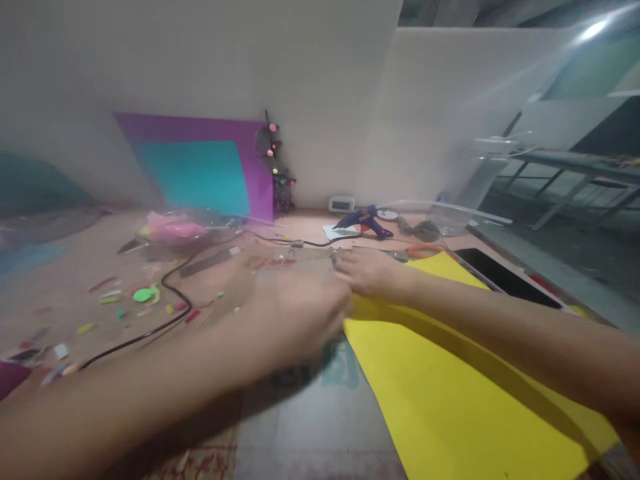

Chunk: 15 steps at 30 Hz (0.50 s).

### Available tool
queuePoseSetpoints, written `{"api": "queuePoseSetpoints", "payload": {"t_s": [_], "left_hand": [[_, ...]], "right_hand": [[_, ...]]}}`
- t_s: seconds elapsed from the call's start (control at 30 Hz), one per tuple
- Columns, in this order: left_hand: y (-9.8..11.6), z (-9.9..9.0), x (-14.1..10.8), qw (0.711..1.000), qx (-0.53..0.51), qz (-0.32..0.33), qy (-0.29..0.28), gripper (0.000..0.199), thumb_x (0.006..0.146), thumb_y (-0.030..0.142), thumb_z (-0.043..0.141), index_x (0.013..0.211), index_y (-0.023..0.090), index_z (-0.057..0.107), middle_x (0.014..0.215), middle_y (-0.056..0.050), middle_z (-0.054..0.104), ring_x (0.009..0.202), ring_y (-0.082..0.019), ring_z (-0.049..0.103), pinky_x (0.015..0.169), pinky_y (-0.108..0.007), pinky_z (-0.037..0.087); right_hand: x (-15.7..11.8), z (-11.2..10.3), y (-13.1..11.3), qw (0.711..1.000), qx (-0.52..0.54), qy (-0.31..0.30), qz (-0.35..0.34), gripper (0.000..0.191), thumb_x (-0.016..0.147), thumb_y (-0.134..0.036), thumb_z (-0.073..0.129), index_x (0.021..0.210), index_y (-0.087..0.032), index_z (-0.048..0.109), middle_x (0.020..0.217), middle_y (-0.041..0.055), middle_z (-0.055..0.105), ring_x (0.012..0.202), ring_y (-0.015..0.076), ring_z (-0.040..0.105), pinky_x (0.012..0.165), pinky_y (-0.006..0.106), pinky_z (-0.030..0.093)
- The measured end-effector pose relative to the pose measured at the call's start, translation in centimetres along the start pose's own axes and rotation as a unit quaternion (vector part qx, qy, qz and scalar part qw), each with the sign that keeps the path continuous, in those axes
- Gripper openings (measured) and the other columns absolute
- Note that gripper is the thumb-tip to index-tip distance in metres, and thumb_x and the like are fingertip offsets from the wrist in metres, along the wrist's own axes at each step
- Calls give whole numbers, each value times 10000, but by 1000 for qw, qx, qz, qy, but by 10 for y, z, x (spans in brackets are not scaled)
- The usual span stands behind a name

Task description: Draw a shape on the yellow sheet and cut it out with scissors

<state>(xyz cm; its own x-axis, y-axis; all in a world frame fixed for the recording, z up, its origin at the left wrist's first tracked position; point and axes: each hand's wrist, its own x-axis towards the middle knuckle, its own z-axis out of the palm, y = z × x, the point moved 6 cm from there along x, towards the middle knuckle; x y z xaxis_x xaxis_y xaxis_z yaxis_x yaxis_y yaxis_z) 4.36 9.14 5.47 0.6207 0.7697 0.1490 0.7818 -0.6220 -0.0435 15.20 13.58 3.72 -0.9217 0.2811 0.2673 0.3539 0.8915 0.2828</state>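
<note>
My left hand (313, 303) is smeared by motion, its fingers curled downward beside the left edge of a yellow sheet (440, 393). What it holds, if anything, is hidden. Just past it, my right hand (370, 270) is closed, with bent fingers pressed together near a small greyish thing I cannot make out. My right forearm crosses above the yellow sheet and casts a shadow on it. Beneath my left arm lies a pale printed surface (320, 413). Scissors with orange handles (425, 251) lie just beyond my right hand.
A blue glue gun (365, 221) rests at the back, its dark cord (175, 293) winding leftward. Colourful scraps (145, 295) litter the table's left side. Purple and teal sheets (195, 173) lean on the wall. A black phone-like slab (507, 277) lies right, near the table edge.
</note>
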Motion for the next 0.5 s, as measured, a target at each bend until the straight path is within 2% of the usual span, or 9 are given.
{"api": "queuePoseSetpoints", "payload": {"t_s": [0.07, 0.13, 0.17, 0.27, 0.3, 0.33, 0.4, 0.47, 0.5], "left_hand": [[40, 19, -23, 987, -64, 148, 11, 284, 995, 341, 421, 1032, 235, 681, 1043, -38, 720, 830, -197, 699, 727, -315, 561], [52, 38, -32, 984, -51, 168, 32, 339, 1018, 391, 402, 1192, 197, 618, 1288, -94, 650, 828, -207, 711, 666, -338, 574], [53, 46, -34, 984, -45, 169, 44, 374, 1024, 412, 387, 1233, 181, 594, 1350, -116, 617, 837, -219, 718, 667, -357, 583], [50, 59, -31, 982, -46, 174, 52, 399, 1039, 408, 344, 1273, 172, 565, 1357, -118, 619, 882, -237, 727, 678, -385, 598], [48, 60, -30, 981, -50, 178, 51, 393, 1042, 390, 330, 1270, 173, 566, 1347, -113, 627, 888, -237, 729, 677, -385, 600], [48, 60, -30, 981, -52, 179, 52, 389, 1043, 373, 321, 1267, 172, 567, 1353, -115, 625, 888, -237, 731, 672, -385, 601], [48, 58, -31, 981, -54, 178, 52, 385, 1040, 357, 321, 1265, 167, 568, 1392, -124, 601, 894, -239, 734, 678, -388, 602], [48, 55, -32, 981, -64, 174, 48, 369, 1034, 356, 345, 1253, 171, 578, 1413, -120, 588, 922, -237, 732, 707, -383, 601], [47, 54, -32, 981, -75, 174, 45, 351, 1030, 351, 364, 1237, 182, 591, 1407, -105, 597, 947, -231, 727, 735, -374, 599]], "right_hand": [[-8, -11, 24, 977, 135, 67, 152, 104, 906, -205, 520, 802, -194, 526, 688, 31, 607, 628, 155, 508, 611, 287, 335], [-18, -9, 38, 890, 350, 105, 271, 106, 903, -285, 506, 833, -205, 507, 674, 19, 604, 615, 162, 541, 603, 284, 383], [-20, -1, 37, 821, 478, 95, 297, 143, 917, -337, 470, 874, -207, 512, 712, 33, 635, 650, 179, 586, 622, 300, 430], [-20, 26, 16, 567, 769, 6, 294, 335, 934, -458, 379, 1050, -196, 553, 1010, 130, 717, 904, 262, 686, 769, 437, 541], [-20, 33, 14, 515, 802, 12, 302, 362, 923, -469, 401, 1089, -195, 568, 1103, 144, 706, 977, 272, 681, 819, 469, 545], [-22, 37, 18, 492, 808, 47, 319, 356, 908, -458, 446, 1114, -201, 584, 1167, 137, 690, 1030, 264, 669, 866, 473, 541], [-29, 40, 33, 506, 767, 167, 357, 291, 885, -396, 535, 1106, -228, 620, 1186, 87, 678, 1070, 219, 646, 930, 421, 524], [-38, 39, 44, 521, 724, 246, 381, 261, 891, -406, 548, 1066, -237, 641, 1065, 60, 696, 994, 200, 654, 907, 390, 531], [-42, 41, 45, 520, 716, 255, 391, 287, 900, -450, 525, 1043, -231, 644, 949, 57, 698, 895, 200, 663, 845, 387, 547]]}}
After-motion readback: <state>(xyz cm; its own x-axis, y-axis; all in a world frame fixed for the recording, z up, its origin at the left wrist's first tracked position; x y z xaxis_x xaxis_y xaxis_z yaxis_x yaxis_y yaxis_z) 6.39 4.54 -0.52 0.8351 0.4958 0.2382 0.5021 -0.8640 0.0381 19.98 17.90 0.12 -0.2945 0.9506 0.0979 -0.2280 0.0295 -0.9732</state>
